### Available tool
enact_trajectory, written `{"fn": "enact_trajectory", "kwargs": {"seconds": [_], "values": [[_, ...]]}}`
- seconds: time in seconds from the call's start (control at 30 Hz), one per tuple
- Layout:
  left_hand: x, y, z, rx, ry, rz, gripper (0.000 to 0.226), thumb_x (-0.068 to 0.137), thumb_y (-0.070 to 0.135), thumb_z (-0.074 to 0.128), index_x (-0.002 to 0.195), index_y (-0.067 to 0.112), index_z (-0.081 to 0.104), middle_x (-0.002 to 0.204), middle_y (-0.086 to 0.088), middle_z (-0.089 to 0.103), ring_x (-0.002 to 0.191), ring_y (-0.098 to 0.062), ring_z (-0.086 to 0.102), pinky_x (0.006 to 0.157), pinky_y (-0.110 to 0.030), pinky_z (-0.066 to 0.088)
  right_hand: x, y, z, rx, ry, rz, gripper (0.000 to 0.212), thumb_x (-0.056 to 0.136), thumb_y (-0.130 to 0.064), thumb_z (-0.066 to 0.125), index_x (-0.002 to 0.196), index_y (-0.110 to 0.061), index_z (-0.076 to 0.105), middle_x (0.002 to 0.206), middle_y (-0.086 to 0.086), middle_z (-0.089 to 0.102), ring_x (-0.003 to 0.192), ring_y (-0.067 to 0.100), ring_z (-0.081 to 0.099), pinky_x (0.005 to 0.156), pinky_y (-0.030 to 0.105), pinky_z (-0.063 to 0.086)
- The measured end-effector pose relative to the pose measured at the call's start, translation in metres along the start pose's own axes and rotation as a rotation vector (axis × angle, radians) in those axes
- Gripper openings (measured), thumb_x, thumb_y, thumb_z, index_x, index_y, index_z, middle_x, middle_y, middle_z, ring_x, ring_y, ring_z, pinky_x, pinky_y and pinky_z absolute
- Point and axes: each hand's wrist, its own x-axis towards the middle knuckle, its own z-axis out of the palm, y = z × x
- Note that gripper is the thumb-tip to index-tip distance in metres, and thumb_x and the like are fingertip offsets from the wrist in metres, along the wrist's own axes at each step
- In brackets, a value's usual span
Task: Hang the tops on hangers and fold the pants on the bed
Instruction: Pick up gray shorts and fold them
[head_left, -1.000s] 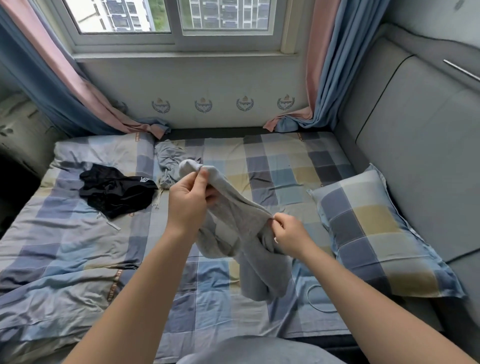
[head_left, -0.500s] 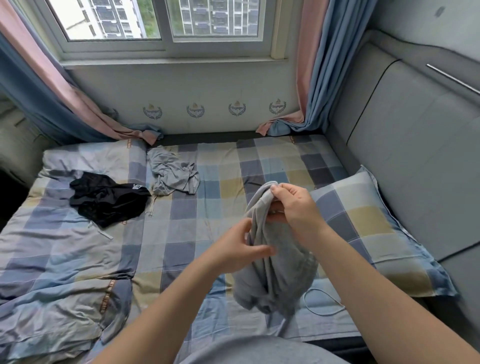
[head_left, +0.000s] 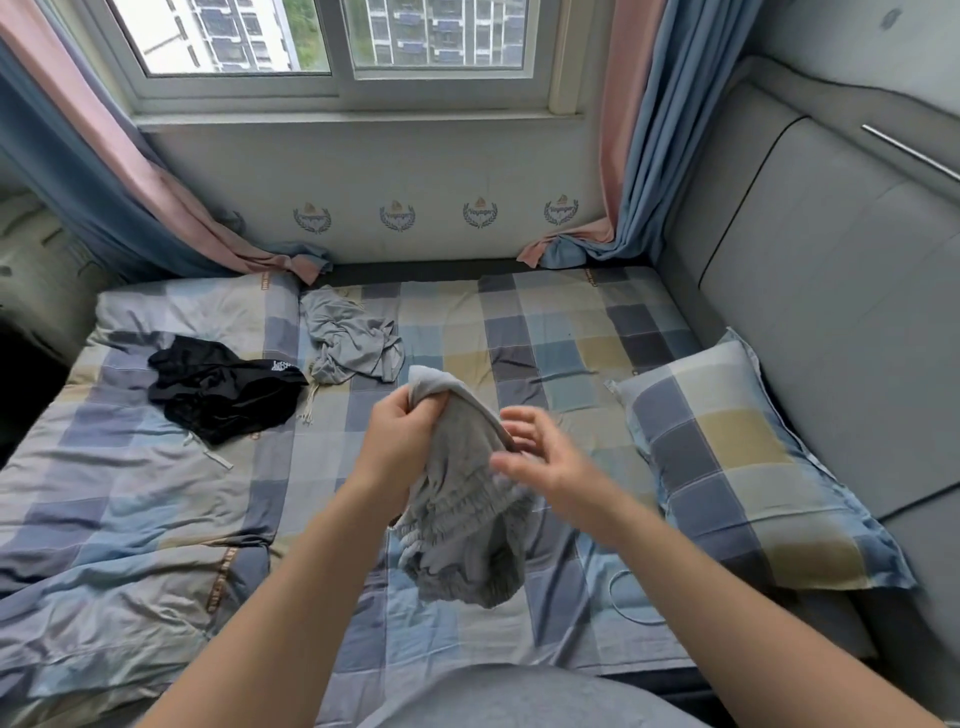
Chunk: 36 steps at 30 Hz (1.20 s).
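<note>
Fingers (head_left: 408, 418) of left hand (head_left: 397, 444) now gripping top of grey pants (head_left: 467, 530), right hand (head_left: 540, 457) released, fingers spread

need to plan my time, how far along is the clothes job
Nothing looks done: no folded pants or hanger shows. In hand: the left hand grips a grey garment above the bed, right hand open beside it. Left: the black garment and pale garment lie crumpled.

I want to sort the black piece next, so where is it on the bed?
In the head view, the black garment lies crumpled on the left side of the bed, just left of the crumpled light grey garment.
</note>
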Motion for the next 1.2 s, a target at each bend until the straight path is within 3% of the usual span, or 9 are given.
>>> {"fn": "enact_trajectory", "kwargs": {"seconds": [0.07, 0.13, 0.23, 0.33, 0.43, 0.53, 0.7, 0.97, 1.2], "values": [[-0.002, 0.007, -0.001, -0.153, 0.001, -0.074, 0.019, 0.101, 0.018, 0.056, 0.092, 0.010, 0.071, 0.090, -0.017, 0.072, 0.086, -0.029, 0.068, 0.081, -0.046, 0.057, -0.006, 0.026, 0.018, -0.061, -0.100, 0.008, 0.089, 0.074, -0.049, 0.083, 0.146, -0.039, 0.032, 0.140, -0.005, 0.049, 0.130, 0.013, 0.051, 0.107, 0.039, 0.048], [-0.004, 0.013, -0.001, -0.211, -0.011, -0.107, 0.020, 0.101, 0.018, 0.056, 0.092, 0.009, 0.071, 0.082, -0.011, 0.074, 0.077, -0.022, 0.070, 0.072, -0.035, 0.059, -0.009, 0.046, 0.033, -0.021, -0.129, 0.003, 0.070, 0.082, -0.033, 0.081, 0.137, -0.047, 0.041, 0.135, -0.012, 0.056, 0.128, 0.006, 0.052, 0.107, 0.035, 0.048], [-0.005, 0.018, -0.006, -0.201, -0.028, -0.122, 0.020, 0.101, 0.019, 0.056, 0.094, 0.006, 0.071, 0.081, -0.011, 0.074, 0.071, -0.020, 0.071, 0.064, -0.030, 0.060, -0.006, 0.047, 0.034, -0.038, 0.016, -0.017, 0.023, 0.085, -0.035, 0.068, 0.108, -0.037, 0.068, 0.112, -0.007, 0.072, 0.112, 0.014, 0.065, 0.098, 0.048, 0.053], [-0.002, 0.015, -0.014, -0.225, -0.063, -0.134, 0.017, 0.100, 0.016, 0.058, 0.095, 0.005, 0.071, 0.082, -0.012, 0.074, 0.070, -0.021, 0.071, 0.063, -0.031, 0.059, 0.001, 0.023, 0.021, -0.134, 0.129, -0.105, 0.014, 0.084, -0.030, 0.060, 0.089, -0.021, 0.071, 0.091, 0.001, 0.072, 0.090, 0.020, 0.066, 0.085, 0.047, 0.056], [-0.001, 0.003, -0.018, -0.057, -0.111, -0.109, 0.020, 0.096, 0.017, 0.064, 0.113, 0.008, 0.068, 0.099, -0.003, 0.074, 0.085, -0.016, 0.069, 0.071, -0.025, 0.058, 0.007, -0.008, 0.006, -0.246, 0.202, -0.188, 0.026, 0.087, -0.025, 0.056, 0.076, -0.002, 0.053, 0.067, 0.005, 0.051, 0.064, 0.015, 0.045, 0.062, 0.038, 0.039], [-0.006, -0.011, -0.020, 0.171, -0.134, -0.084, 0.045, 0.091, 0.018, 0.072, 0.132, 0.011, 0.054, 0.127, -0.001, 0.061, 0.104, -0.010, 0.062, 0.072, -0.013, 0.052, 0.016, -0.031, -0.004, -0.276, 0.271, -0.195, 0.024, 0.092, -0.017, 0.060, 0.076, -0.001, 0.052, 0.064, 0.002, 0.048, 0.061, 0.014, 0.041, 0.060, 0.035, 0.036], [-0.031, -0.025, 0.006, 0.420, -0.442, 0.087, 0.046, 0.082, 0.026, 0.082, 0.121, 0.016, 0.060, 0.108, 0.004, 0.070, 0.094, -0.006, 0.069, 0.074, -0.017, 0.055, 0.023, -0.056, -0.001, -0.328, 0.313, -0.196, 0.011, 0.088, -0.012, 0.063, 0.087, -0.004, 0.056, 0.067, 0.006, 0.059, 0.061, 0.014, 0.050, 0.057, 0.032, 0.042], [-0.013, -0.043, 0.019, 0.615, -0.081, 0.313, 0.015, 0.083, 0.000, 0.055, 0.086, 0.015, 0.054, 0.070, -0.003, 0.059, 0.066, -0.023, 0.053, 0.055, -0.034, 0.039, 0.033, -0.048, -0.022, -0.411, 0.303, -0.166, 0.013, 0.083, -0.006, 0.066, 0.079, -0.015, 0.057, 0.072, 0.002, 0.061, 0.064, 0.016, 0.051, 0.059, 0.030, 0.041], [0.026, -0.067, -0.017, 1.032, 0.107, 0.230, 0.014, 0.085, 0.005, 0.053, 0.084, 0.012, 0.065, 0.097, -0.006, 0.046, 0.075, -0.031, 0.055, 0.064, -0.035, 0.045, 0.039, -0.004, -0.061, -1.019, 0.371, -0.054, 0.025, 0.084, 0.004, 0.052, 0.080, -0.020, 0.054, 0.077, -0.005, 0.049, 0.078, 0.026, 0.053, 0.059, 0.031, 0.034]]}}
